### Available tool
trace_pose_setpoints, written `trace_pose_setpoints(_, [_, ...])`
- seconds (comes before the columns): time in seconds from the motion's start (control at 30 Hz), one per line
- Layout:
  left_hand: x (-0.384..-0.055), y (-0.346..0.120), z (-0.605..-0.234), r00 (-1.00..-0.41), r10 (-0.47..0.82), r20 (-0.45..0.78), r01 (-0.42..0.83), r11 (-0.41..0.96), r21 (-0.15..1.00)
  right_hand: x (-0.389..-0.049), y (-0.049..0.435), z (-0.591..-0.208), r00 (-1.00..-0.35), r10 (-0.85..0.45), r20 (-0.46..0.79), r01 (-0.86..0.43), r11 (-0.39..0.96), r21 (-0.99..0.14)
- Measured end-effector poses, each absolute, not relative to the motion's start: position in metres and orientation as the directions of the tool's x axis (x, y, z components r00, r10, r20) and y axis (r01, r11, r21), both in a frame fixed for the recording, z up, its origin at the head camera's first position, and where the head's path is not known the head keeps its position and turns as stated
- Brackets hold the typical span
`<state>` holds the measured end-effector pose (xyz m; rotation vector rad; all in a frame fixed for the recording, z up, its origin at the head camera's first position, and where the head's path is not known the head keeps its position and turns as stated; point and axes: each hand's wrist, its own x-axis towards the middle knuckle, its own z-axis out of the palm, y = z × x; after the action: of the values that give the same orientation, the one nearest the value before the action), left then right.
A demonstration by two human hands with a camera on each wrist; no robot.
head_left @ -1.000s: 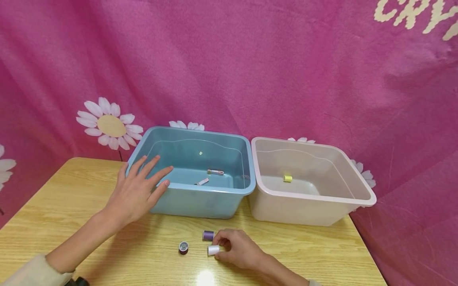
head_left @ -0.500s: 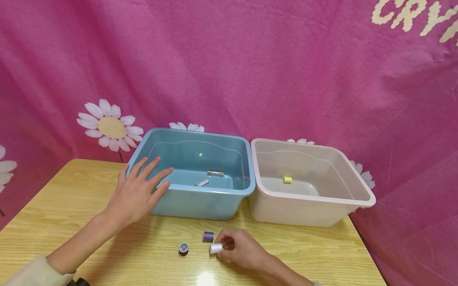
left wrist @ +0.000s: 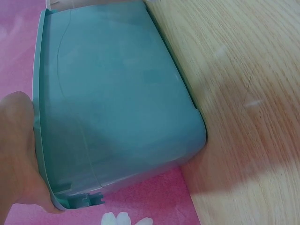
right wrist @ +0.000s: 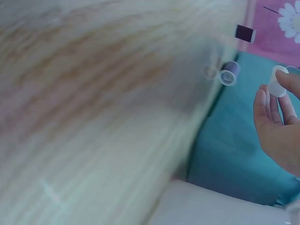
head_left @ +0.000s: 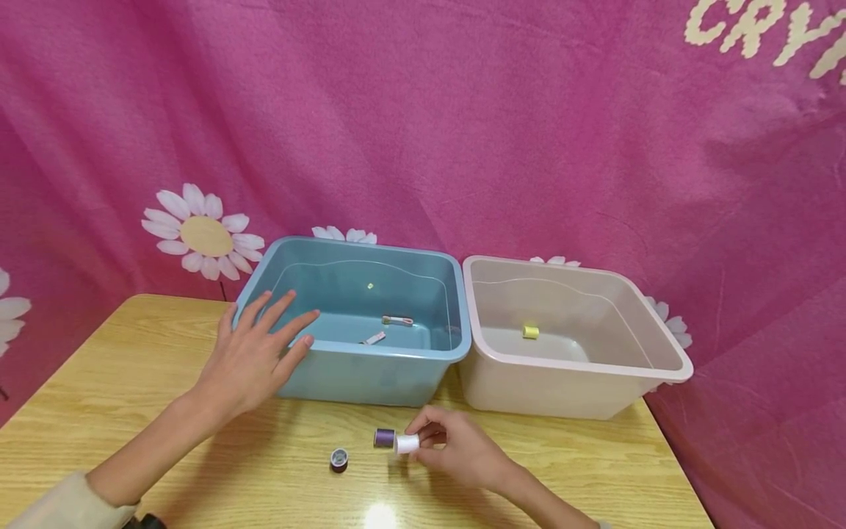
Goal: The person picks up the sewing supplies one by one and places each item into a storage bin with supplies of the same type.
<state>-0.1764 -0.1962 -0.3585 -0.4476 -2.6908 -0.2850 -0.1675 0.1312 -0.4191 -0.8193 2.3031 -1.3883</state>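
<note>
My right hand pinches a white thread spool between thumb and fingers, held just off the table. In the right wrist view that white spool sits at the fingertips. Beside it, a purple thread spool lies on its side on the table. A dark thread spool stands on end to the left. My left hand, fingers spread, rests on the near left rim of a blue bin. The left wrist view shows that hand at the bin's rim.
To the right of the blue bin stands a pale pink bin with a yellow thread spool inside. A small looped cord and a white stick-like piece lie in the blue bin. A pink curtain hangs behind.
My right hand has raised the white spool off the table and moved it slightly away from me and to the right. The left hand has stayed on the bin.
</note>
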Motion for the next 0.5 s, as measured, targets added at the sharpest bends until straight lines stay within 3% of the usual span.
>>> trace_pose_setpoints(0.5, [-0.176, -0.196, -0.359, -0.868, 0.268, 0.419, 0.349, 0.928, 0.131, -0.168, 0.146, -0.376, -0.776, -0.618, 0.122, -0.379, 0.304, -0.874])
